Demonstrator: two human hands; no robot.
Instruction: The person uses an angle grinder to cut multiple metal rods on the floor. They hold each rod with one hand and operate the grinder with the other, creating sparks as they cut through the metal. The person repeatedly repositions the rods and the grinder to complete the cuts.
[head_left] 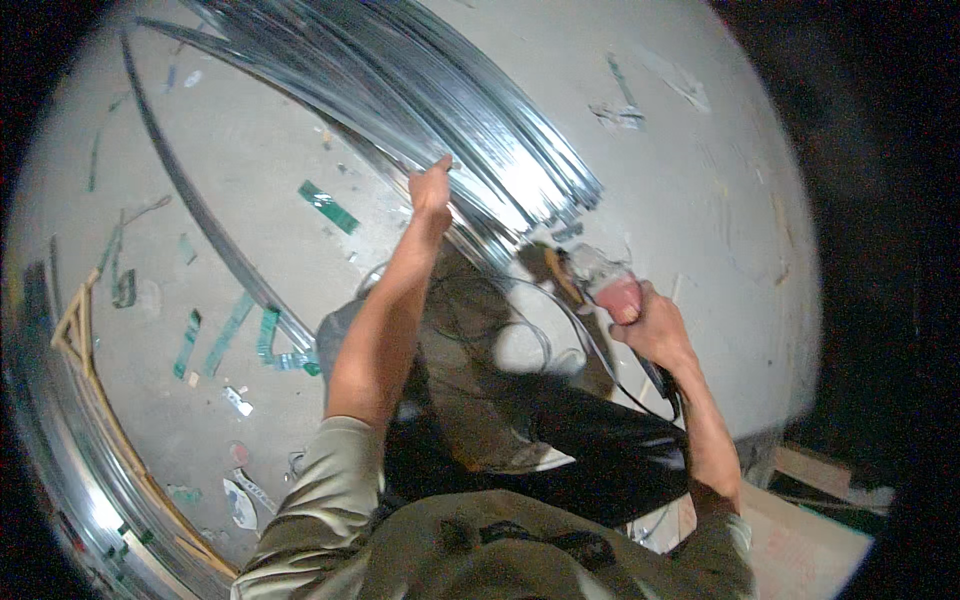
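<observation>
A thick bundle of long, shiny metal channels [500, 130] lies on the floor ahead of me, its cut ends toward my feet. My left hand [432, 192] is closed around a metal channel [365, 132] along the bundle's left side. In my right hand [658, 325] is a red angle grinder [618, 298], gripped by its body. Its disc end points left, near the channel ends, and looks blurred, so whether it touches metal cannot be made out. A black cord [640, 400] trails from the grinder back toward my legs.
Another bent metal strip [190, 190] runs across the floor on the left. More metal channels [95, 500] and a thin wooden frame [110, 405] lie at the far left. Green tape scraps [328, 207] litter the floor. Cardboard [800, 545] lies at the lower right.
</observation>
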